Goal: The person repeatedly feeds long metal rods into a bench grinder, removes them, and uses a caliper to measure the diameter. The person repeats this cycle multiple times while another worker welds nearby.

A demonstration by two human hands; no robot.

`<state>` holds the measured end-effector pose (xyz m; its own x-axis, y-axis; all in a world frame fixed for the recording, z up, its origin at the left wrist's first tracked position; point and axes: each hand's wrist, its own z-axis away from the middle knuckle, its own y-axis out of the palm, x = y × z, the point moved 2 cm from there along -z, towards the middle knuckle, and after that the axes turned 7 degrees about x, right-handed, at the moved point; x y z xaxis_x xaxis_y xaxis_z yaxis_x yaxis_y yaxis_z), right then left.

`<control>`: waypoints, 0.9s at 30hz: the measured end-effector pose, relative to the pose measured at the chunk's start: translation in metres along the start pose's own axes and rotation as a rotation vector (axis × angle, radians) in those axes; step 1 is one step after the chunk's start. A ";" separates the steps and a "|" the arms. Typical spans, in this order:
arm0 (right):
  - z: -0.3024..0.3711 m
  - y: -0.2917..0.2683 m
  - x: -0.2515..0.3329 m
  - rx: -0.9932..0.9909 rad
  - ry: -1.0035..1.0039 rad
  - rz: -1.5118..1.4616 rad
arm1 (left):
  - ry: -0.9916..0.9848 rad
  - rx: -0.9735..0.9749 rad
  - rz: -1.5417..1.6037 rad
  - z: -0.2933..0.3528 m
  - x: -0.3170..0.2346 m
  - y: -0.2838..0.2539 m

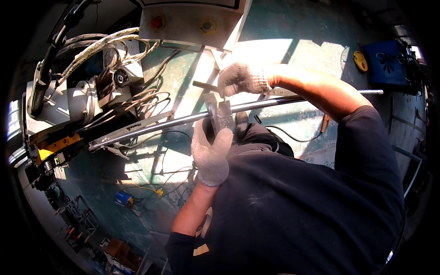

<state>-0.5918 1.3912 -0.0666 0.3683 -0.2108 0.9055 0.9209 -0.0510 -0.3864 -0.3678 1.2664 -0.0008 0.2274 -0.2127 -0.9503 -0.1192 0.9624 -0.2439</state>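
So the rod [174, 123] slants from the left of the frame up to the right, far end near the blue box [388, 64]. The block [224, 118] sits across it mid-frame, left hand [211, 158] closed round its lower end. Right hand [240, 79] is curled just above; can't tell what it's gripping, if anything. Control box [183, 25] edge is close overhead, cables [94, 49] crowd upper left, roomier floor [311, 27] upper right.
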 end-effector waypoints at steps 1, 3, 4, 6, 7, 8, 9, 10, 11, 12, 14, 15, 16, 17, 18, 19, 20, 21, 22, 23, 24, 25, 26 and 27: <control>0.000 0.000 0.001 0.025 0.018 0.007 | -0.028 -0.012 0.043 0.000 -0.001 0.001; -0.002 0.000 0.004 0.011 0.021 0.029 | -0.088 -0.045 0.185 -0.001 -0.005 0.004; -0.003 0.000 0.004 0.005 0.022 0.041 | -0.121 -0.063 0.284 -0.001 -0.006 0.005; -0.004 0.001 0.001 -0.032 -0.069 0.083 | -0.041 -0.035 0.140 0.001 0.000 0.002; -0.005 0.001 0.000 -0.051 -0.114 0.103 | -0.024 -0.035 0.115 0.001 0.001 0.002; -0.005 0.001 0.000 -0.047 -0.147 0.108 | -0.006 -0.037 0.090 0.002 0.002 0.002; -0.006 0.000 0.000 -0.045 -0.179 0.113 | -0.010 -0.051 0.113 0.001 0.002 0.003; -0.007 -0.001 0.001 -0.043 -0.210 0.118 | -0.014 -0.065 0.135 0.001 0.002 0.004; -0.008 -0.003 0.001 -0.013 -0.183 0.102 | -0.005 -0.051 0.136 0.001 0.001 0.004; -0.008 -0.004 0.002 0.017 -0.155 0.088 | 0.006 -0.038 0.139 0.000 0.000 0.003; -0.011 -0.005 0.002 0.069 -0.102 0.074 | 0.043 -0.018 0.079 0.000 0.002 0.002; -0.013 -0.005 0.001 0.089 -0.076 0.073 | 0.070 -0.008 0.015 0.000 0.006 0.000; -0.014 -0.005 0.000 0.105 -0.066 0.054 | 0.082 -0.002 -0.029 -0.001 0.006 0.000; -0.016 -0.004 -0.002 0.120 -0.056 0.034 | 0.094 0.003 -0.073 0.000 0.006 0.000; -0.018 -0.004 -0.002 0.133 -0.062 -0.002 | 0.092 0.002 -0.097 0.000 0.005 0.000; -0.019 -0.004 -0.003 0.143 -0.032 -0.012 | 0.078 -0.005 -0.063 -0.001 0.001 0.000; -0.018 -0.004 -0.002 0.150 -0.001 -0.022 | 0.065 -0.012 -0.029 -0.002 -0.002 0.001; -0.016 -0.006 0.003 0.160 0.065 -0.006 | 0.038 -0.030 0.065 -0.003 -0.010 0.003; -0.015 -0.005 0.007 0.170 0.132 0.011 | 0.013 -0.041 0.135 -0.004 -0.015 0.005; -0.014 -0.004 0.008 0.138 0.110 0.031 | -0.012 -0.053 0.205 -0.004 -0.019 0.006; -0.012 -0.003 0.008 0.104 0.089 0.048 | -0.035 -0.055 0.251 -0.005 -0.022 0.008; -0.010 -0.003 0.009 0.070 0.068 0.066 | -0.041 -0.052 0.263 -0.006 -0.023 0.008; -0.007 -0.003 0.011 0.061 0.035 0.097 | -0.044 -0.055 0.277 -0.007 -0.023 0.009; -0.005 -0.004 0.015 0.049 0.001 0.128 | -0.028 -0.050 0.254 -0.007 -0.023 0.009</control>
<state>-0.5902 1.3836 -0.0528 0.4829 -0.2139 0.8491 0.8716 0.0242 -0.4896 -0.3809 1.2784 0.0173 0.2111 0.0403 -0.9766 -0.2234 0.9747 -0.0081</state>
